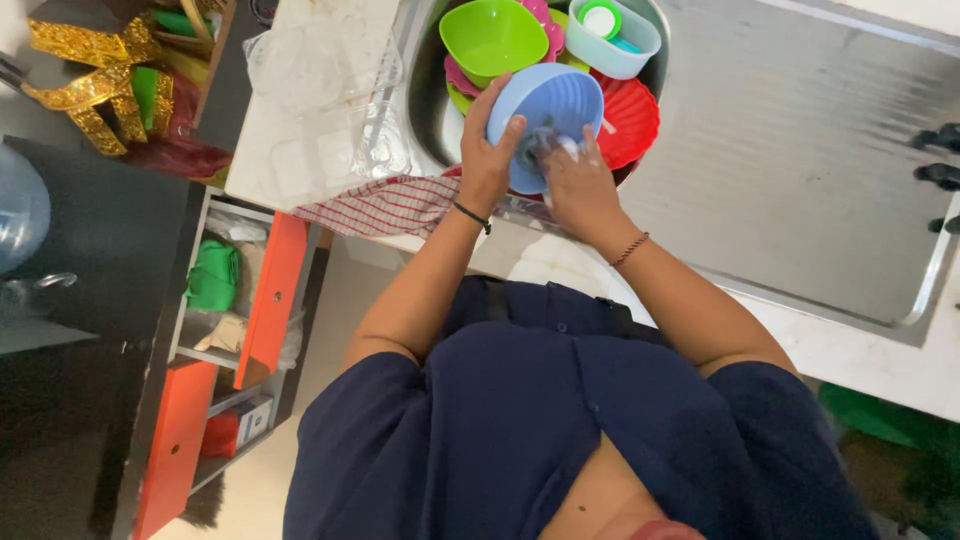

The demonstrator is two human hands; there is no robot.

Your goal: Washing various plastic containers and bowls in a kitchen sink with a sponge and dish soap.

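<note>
I hold a light blue plastic bowl (pixel 550 112) over the sink (pixel 425 110). My left hand (pixel 487 150) grips its rim from the left, fingers curled over the edge. My right hand (pixel 578 180) presses a small soapy scrubber (pixel 548 146) against the bowl's lower side. Under and behind the bowl the sink is piled with plastic dishes: a green bowl (pixel 493 36), a red ribbed plate (pixel 632 118), a pink plate (pixel 545 22) and a pale blue oblong container (pixel 615 42) with a small round green-rimmed lid in it.
A red-and-white checked cloth (pixel 380 205) hangs over the counter edge left of the sink. Clear plastic sheeting (pixel 320 90) lies on the white counter. A steel draining board (pixel 800 150) stretches right. Below left, orange cupboard doors (pixel 270 300) stand open on shelves.
</note>
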